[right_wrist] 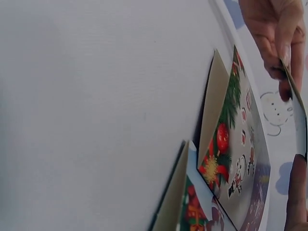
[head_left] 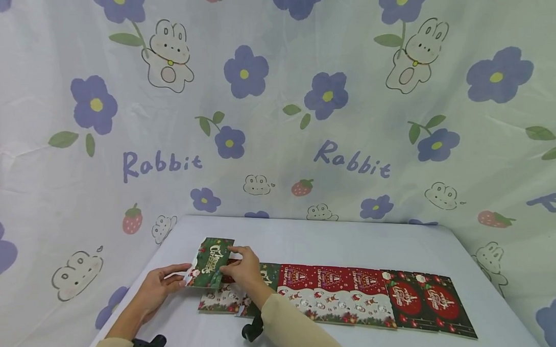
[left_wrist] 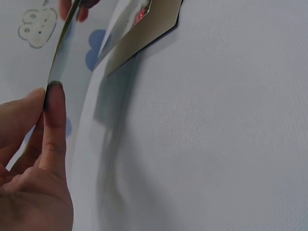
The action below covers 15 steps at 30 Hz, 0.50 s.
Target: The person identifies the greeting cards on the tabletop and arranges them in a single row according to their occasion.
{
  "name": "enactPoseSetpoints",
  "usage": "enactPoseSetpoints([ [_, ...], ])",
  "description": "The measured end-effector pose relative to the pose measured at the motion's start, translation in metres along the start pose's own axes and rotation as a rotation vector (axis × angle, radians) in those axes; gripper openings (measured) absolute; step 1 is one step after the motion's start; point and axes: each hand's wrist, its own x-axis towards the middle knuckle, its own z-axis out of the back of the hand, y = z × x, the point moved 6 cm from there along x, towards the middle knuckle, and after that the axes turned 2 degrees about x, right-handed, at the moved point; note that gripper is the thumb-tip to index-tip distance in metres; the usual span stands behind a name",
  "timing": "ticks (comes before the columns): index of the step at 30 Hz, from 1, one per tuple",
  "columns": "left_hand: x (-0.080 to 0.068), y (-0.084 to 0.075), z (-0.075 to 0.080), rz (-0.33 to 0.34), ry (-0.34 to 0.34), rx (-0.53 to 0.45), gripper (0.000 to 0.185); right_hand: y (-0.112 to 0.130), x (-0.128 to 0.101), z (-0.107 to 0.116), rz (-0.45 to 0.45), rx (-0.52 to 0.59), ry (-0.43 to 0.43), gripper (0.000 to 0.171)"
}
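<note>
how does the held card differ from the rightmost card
The held card is mostly green; the rightmost card is dark and red. The left hand and right hand hold the held card up; the rightmost card lies on the table, untouched. Both bear Christmas designs with pale lettering.

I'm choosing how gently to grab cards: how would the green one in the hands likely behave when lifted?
The green card is probably fairly stiff, showing little sag between the left hand and right hand. It's likely light, as its edge looks thin in the left wrist view. That thinness might let it buckle if squeezed.
</note>
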Motion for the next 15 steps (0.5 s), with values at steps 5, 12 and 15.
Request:
enactPoseSetpoints([
  [5, 0.004, 0.000, 0.000, -0.002, -0.030, -0.007, 0.054, 0.000, -0.007, -0.001, -0.014, 0.030, 0.029, 0.054],
  [12, 0.008, -0.001, -0.002, 0.001, -0.046, 0.003, 0.054, 0.001, -0.017, -0.003, -0.044, 0.066, 0.058, 0.056],
  [15, 0.010, -0.002, -0.002, -0.002, -0.051, 0.003, 0.054, -0.001, -0.020, -0.004, -0.059, 0.078, 0.060, 0.056],
])
